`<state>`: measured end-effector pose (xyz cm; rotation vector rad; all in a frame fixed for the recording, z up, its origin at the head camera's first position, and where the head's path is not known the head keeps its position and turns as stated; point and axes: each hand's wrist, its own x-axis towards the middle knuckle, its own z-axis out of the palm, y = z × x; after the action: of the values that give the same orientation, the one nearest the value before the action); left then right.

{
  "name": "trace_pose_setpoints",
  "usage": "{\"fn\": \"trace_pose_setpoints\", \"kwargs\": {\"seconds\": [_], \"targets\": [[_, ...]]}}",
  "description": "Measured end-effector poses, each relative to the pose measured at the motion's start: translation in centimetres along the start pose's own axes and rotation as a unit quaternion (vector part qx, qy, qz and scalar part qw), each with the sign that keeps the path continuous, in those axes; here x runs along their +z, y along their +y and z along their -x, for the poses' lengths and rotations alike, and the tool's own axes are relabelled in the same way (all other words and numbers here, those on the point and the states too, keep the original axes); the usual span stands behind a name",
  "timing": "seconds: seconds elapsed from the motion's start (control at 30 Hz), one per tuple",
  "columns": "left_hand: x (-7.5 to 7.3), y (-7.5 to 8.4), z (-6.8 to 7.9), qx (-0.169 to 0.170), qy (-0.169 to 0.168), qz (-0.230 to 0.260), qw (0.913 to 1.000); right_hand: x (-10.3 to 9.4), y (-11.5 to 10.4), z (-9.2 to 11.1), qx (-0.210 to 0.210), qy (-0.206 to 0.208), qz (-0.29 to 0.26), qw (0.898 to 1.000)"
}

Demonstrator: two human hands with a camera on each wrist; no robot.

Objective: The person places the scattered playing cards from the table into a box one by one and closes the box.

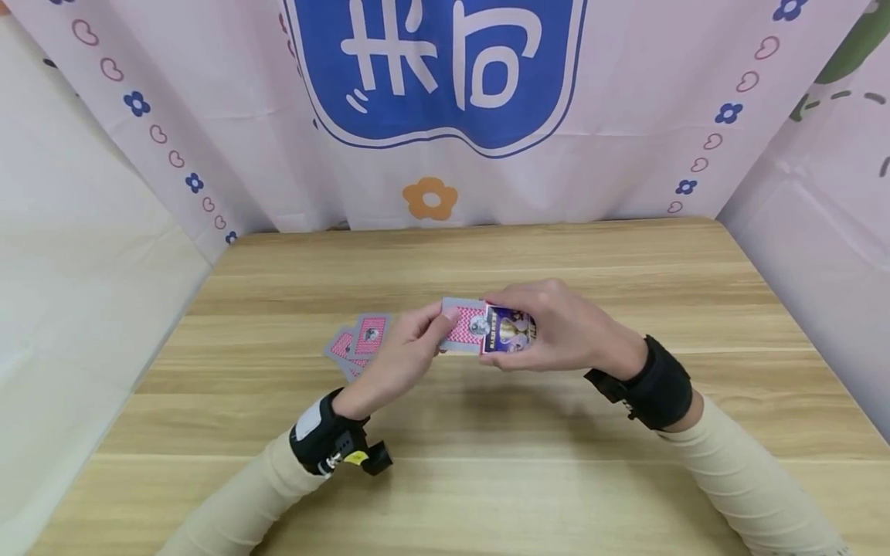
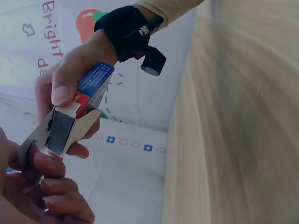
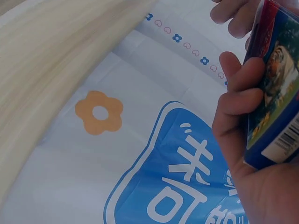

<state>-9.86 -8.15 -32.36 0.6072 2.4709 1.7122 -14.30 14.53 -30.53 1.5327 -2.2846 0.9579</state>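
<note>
The right hand's grip is curled around the card box, thumb on one edge and fingers on the other, holding it above the tabletop. The left hand's grip is narrow, pinching a red-backed card that sticks out of the box's open end, with the thumb on the patterned back. From the left wrist, that end of the box faces the left hand, and black marks show on the card's underside. From the right wrist, the opposite broad face of the box carries a tiger-like picture and a barcode.

To the left of the box, near the left hand and partly hidden by it, a few loose cards overlap on the tabletop, backs up. Nearer the wearer than the box are two black wristbands and beige sleeves. Well beyond the box, behind the tabletop, hangs a pale cloth with an orange flower and a blue emblem above it.
</note>
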Motion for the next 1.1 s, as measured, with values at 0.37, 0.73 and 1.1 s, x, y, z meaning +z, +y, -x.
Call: {"fn": "trace_pose_setpoints", "kwargs": {"seconds": [0.37,0.73,1.1], "targets": [[1.2,1.2,0.6,0.055,0.037,0.0,0.9978,0.2,-0.1,0.1,-0.009,0.011,0.001,1.0],[1.9,-1.2,0.3,0.071,0.044,-0.017,0.9963,0.9,0.0,0.0,-0.032,0.013,-0.004,0.999],[1.3,-0.8,-0.1,0.028,-0.025,-0.021,0.9991,1.1,0.0,-0.1,-0.029,0.003,-0.015,0.999]]}}
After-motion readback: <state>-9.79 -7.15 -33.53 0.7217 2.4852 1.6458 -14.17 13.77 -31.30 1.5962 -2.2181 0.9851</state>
